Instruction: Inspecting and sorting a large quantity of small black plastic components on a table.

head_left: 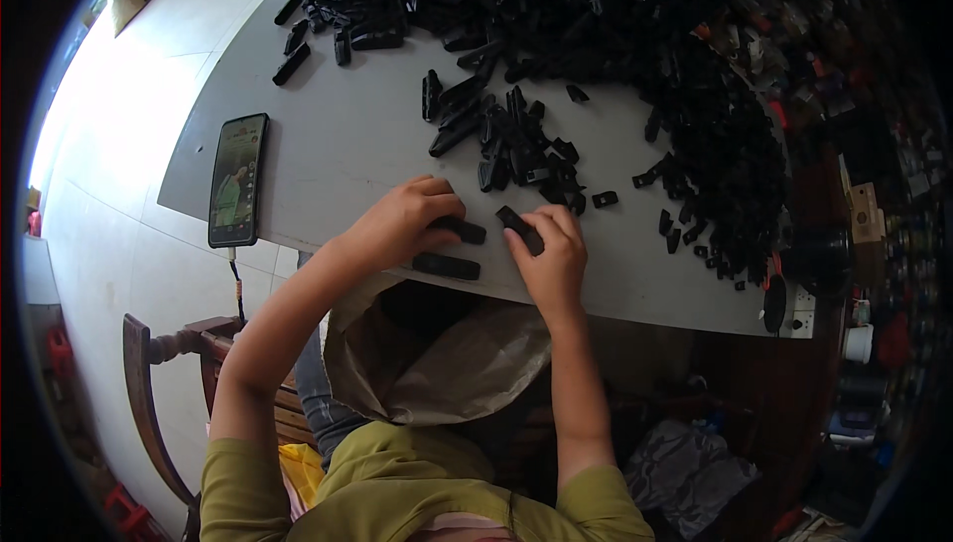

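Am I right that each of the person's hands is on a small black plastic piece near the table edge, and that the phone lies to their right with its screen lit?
Not quite. In the head view the phone lies to the person's left, screen lit. The rest holds: the left hand and right hand each rest on a small black plastic piece near the table edge.

A smartphone (238, 180) is lying screen-up near the left edge of the grey desk (338, 135), showing a lit picture, with a cable (236, 284) hanging below the desk's front edge. A wooden chair (164, 373) is standing lower left of the desk. A white power strip (800, 311) is sitting at the desk's right front corner.
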A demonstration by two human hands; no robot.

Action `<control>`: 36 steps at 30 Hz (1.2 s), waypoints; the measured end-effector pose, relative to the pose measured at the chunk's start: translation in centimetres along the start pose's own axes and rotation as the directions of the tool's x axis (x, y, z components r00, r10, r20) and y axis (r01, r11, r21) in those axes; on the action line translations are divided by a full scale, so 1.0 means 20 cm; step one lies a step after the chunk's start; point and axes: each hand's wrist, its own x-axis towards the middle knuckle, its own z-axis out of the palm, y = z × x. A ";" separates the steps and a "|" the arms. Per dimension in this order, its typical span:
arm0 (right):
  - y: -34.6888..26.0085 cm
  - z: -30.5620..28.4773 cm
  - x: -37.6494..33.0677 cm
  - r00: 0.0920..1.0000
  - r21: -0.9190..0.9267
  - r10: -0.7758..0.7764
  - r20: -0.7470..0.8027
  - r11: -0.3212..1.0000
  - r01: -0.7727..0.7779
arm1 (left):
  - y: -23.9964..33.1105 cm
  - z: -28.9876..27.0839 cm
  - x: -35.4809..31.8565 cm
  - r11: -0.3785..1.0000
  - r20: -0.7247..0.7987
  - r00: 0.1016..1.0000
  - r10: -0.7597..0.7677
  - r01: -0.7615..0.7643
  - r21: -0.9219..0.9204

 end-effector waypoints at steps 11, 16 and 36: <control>-0.04 -0.05 -0.03 0.975 0.256 -0.123 0.184 0.964 0.073 | -0.03 -0.01 -0.06 0.978 0.002 0.998 -0.061 0.060 -0.201; -0.01 -0.03 -0.04 0.980 0.266 -0.059 0.188 0.964 0.007 | -0.04 0.02 -0.06 0.971 -0.002 1.000 -0.025 0.024 -0.236; 0.24 -0.09 0.03 0.950 -0.014 0.305 -0.071 0.952 -0.307 | -0.02 0.13 0.23 0.888 -0.314 0.935 -0.168 0.282 0.364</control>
